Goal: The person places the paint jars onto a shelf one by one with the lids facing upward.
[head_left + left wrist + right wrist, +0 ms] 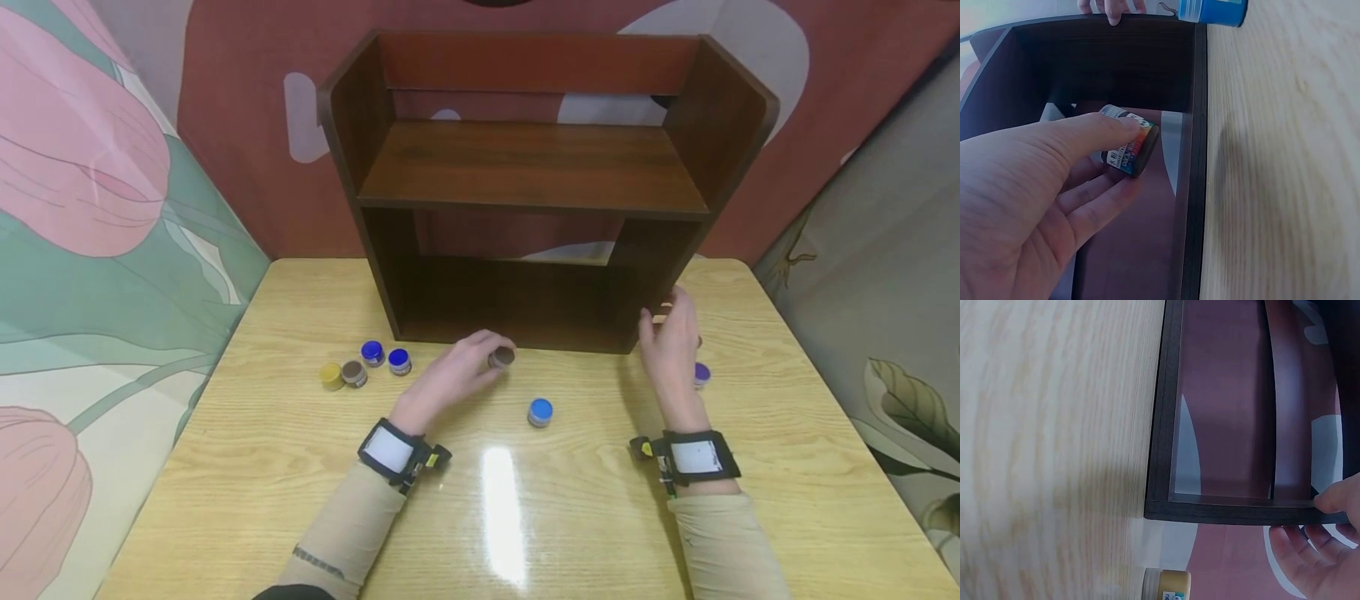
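Note:
My left hand (453, 375) pinches a small paint jar (1129, 140) between thumb and fingers, in front of the shelf's lower opening. The jar has a dark brown lid and a label with rainbow colours, and it is tilted. The dark brown wooden shelf unit (536, 167) stands at the back of the table. My right hand (670, 358) grips its right side panel (1241, 511), thumb on the inner side and fingers on the outer side. A blue-lidded paint jar (540, 412) stands on the table between my hands.
Left of the shelf stand paint jars with a yellow lid (331, 377), a brown lid (354, 374) and two blue lids (372, 353). A purple-lidded jar (701, 375) is partly hidden behind my right hand. A gold-coloured jar (1174, 585) shows beside the right panel.

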The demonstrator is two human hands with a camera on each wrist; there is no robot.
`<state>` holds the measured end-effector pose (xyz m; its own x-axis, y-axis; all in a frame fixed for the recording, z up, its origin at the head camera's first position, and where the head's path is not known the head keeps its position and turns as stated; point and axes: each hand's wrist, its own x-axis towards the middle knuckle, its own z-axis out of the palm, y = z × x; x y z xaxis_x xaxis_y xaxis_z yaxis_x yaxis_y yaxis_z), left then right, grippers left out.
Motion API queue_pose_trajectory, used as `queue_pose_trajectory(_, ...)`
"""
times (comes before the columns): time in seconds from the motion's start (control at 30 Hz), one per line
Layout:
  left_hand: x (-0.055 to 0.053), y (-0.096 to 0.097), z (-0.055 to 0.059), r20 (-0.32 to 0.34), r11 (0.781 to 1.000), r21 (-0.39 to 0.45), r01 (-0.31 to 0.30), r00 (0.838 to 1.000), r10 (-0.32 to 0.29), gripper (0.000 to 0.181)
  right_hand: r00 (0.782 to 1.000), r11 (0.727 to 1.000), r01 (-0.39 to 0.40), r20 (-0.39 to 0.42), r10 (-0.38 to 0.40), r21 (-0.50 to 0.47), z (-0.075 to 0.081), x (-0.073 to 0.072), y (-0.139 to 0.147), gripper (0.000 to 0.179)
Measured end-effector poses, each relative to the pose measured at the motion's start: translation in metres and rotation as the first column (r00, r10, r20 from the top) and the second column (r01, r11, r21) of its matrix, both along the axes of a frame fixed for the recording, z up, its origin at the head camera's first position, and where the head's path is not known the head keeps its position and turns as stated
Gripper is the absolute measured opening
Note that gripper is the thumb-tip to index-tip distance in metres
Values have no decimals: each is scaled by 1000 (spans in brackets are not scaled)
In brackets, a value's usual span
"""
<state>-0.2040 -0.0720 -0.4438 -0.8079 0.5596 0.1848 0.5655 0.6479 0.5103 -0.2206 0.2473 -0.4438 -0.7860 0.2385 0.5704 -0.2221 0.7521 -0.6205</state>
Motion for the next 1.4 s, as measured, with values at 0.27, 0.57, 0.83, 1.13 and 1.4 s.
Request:
queue_pose_trajectory(0.27,-2,-6,3,-15,999,35,-10,1000,10,41,1000,1000,-7,-2,7,5,-1,-1,1,37)
queue_pose_trajectory(0.57,-6,-12,7,-44,994,95,-59,997,63,41,1000,1000,-1,2,1,4,-1,-1,1,38)
queue_pose_trajectory(0.83,-7,-14,9,-41,980,167,-108,992,117,43,1000,1000,3,6,-3,-3,-2,-1,0,38)
queue_pose_trajectory(1.13,-10,-20,11,-52,960,252,-125,988,142,44,1000,1000,-1,14,1,-8,0,-1,-1,39)
queue_pose_trajectory(1.4,-10,-25,16,-123,951,288,-110,981,151,42,1000,1000,2,25,-2,-7,-1,0,-1,39)
